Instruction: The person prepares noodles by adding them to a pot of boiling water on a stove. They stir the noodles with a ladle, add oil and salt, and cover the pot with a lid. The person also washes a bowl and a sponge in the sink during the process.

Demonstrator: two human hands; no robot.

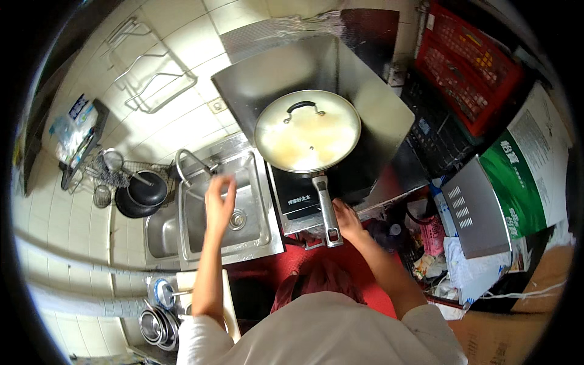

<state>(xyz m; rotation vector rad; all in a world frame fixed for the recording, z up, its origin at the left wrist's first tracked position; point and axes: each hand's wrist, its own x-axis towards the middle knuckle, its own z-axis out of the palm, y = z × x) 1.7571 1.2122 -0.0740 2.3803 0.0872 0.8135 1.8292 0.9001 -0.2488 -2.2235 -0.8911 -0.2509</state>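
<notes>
My left hand (220,200), slightly blurred, is over the stainless steel sink (260,214), close to the curved faucet (182,166). Its thumb and fingers are apart with nothing visible between them. A frying pan sits on the black cooktop (292,191), covered by a domed metal lid (301,132) with a black handle (301,106). The pan's metal handle (325,207) points towards me. Just right of that handle, my right hand (347,222) is at the cooktop's front edge. Its fingertips are partly hidden, and I cannot tell what they touch.
Metal splash guards (292,68) surround the cooktop. Left of the sink, black pans (148,188) rest on a wire rack. Nested steel bowls (157,325) stand at lower left. To the right are a red plastic crate (470,64), a green-and-white carton (524,178) and a pink basket (431,237).
</notes>
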